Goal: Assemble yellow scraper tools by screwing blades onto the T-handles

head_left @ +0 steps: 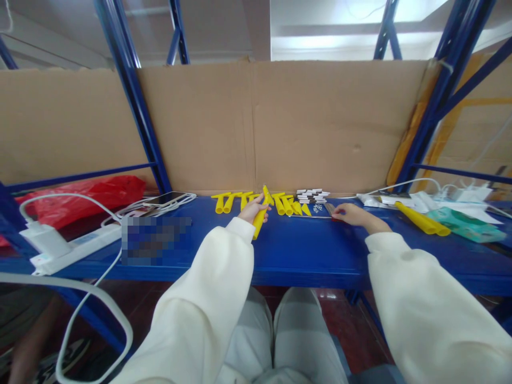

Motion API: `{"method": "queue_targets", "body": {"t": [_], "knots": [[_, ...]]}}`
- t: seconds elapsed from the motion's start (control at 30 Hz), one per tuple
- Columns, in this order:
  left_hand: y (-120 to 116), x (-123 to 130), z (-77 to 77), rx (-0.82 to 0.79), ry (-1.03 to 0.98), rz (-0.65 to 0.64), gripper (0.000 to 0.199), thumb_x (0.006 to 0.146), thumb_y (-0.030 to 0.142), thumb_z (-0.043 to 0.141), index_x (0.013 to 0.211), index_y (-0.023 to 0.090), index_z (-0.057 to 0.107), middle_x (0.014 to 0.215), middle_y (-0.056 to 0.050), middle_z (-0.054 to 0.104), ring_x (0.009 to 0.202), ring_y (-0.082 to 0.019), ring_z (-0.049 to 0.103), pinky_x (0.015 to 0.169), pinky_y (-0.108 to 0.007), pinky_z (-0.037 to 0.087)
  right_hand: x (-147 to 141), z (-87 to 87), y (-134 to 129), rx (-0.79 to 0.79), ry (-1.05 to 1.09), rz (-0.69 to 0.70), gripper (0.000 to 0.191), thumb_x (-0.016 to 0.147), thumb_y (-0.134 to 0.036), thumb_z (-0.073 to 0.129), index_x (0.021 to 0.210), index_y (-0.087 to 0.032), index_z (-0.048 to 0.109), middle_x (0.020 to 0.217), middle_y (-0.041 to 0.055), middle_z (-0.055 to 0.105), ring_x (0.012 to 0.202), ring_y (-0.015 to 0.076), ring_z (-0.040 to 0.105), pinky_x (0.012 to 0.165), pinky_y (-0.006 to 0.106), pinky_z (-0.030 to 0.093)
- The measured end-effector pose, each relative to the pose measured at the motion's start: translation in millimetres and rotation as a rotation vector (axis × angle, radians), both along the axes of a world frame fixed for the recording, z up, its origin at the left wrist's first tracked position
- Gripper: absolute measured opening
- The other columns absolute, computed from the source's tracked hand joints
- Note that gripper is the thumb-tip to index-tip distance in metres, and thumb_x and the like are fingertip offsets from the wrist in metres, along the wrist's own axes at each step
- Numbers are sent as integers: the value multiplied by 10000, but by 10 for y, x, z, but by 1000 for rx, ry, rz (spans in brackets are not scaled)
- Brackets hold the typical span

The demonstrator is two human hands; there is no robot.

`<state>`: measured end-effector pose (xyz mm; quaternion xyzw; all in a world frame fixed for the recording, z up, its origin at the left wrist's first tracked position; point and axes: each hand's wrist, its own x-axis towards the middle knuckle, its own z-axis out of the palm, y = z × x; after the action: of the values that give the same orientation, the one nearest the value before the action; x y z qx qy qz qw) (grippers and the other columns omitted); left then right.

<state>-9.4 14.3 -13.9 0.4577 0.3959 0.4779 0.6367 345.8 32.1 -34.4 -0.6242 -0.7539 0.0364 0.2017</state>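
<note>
My left hand (253,209) is closed around a yellow tapered tube (260,224), its wide open end pointing down toward me. More yellow tapered tubes (228,202) stand in a row along the back of the blue table, on both sides of that hand. To the right, my right hand (349,213) has its fingertips pinched at the edge of a small flat greyish piece (329,208); what exactly they grip is too small to make out. Just left of it lie a flat piece with white markings (316,208) and a stack of small white-and-black pieces (312,194).
A cardboard wall (280,122) closes off the table's back. On the left are a red plastic bag (88,200), a phone (169,199), and a white power strip (80,250) with cables. Two yellow tubes (424,220) and a green packet (466,224) lie right.
</note>
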Motion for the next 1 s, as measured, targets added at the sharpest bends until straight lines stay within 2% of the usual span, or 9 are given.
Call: {"method": "queue_targets", "body": {"t": [0.1, 0.2, 0.43, 0.57, 0.7, 0.9, 1.0], "knots": [[1, 2, 0, 7, 14, 0, 777, 886, 42, 503, 1563, 301, 223, 698, 23, 562, 412, -75, 466, 404, -174, 370, 85, 1, -38, -80, 33, 74, 186, 725, -391, 683, 714, -215, 740, 810, 99, 755, 760, 267, 687, 739, 363, 534], [7, -1, -15, 11, 7, -13, 785, 877, 40, 521, 1563, 300, 240, 698, 20, 566, 411, -72, 468, 406, -172, 366, 115, -4, -64, -101, 31, 81, 141, 675, -356, 717, 705, -220, 739, 816, 97, 757, 766, 283, 691, 751, 381, 542], [15, 2, -41, 4, 11, -25, 808, 860, 42, 546, 1565, 296, 243, 707, 16, 566, 413, -74, 464, 404, -179, 369, 61, -31, -65, -63, 69, 153, 182, 652, -413, 735, 696, -240, 699, 757, 62, 742, 721, 255, 681, 705, 361, 544], [10, 15, -42, -3, 44, -9, 791, 867, 46, 539, 1562, 298, 256, 705, 16, 563, 407, -78, 463, 398, -186, 366, 7, -41, -81, -53, 74, 125, 127, 662, -344, 713, 703, -235, 661, 729, 53, 718, 696, 233, 663, 696, 346, 530], [8, 28, -49, -12, 105, 4, 777, 882, 27, 496, 1564, 300, 242, 679, 26, 554, 403, -82, 461, 398, -184, 365, -65, -29, -114, -4, 81, 124, 110, 668, -305, 688, 733, -231, 639, 740, 50, 702, 724, 230, 649, 722, 351, 521], [-24, 46, -24, -7, 120, 8, 770, 882, 23, 484, 1563, 290, 245, 672, 25, 550, 396, -89, 464, 402, -193, 371, -218, 23, -190, 53, 187, 242, 140, 700, -339, 631, 768, -221, 599, 791, 60, 701, 752, 229, 642, 770, 368, 518], [-60, 65, 3, -10, 161, 18, 758, 888, 8, 442, 1563, 284, 235, 670, 26, 547, 394, -89, 457, 394, -191, 365, -299, 32, -211, 109, 242, 241, 153, 716, -347, 619, 797, -218, 602, 850, 79, 714, 782, 237, 649, 797, 383, 520]]}}
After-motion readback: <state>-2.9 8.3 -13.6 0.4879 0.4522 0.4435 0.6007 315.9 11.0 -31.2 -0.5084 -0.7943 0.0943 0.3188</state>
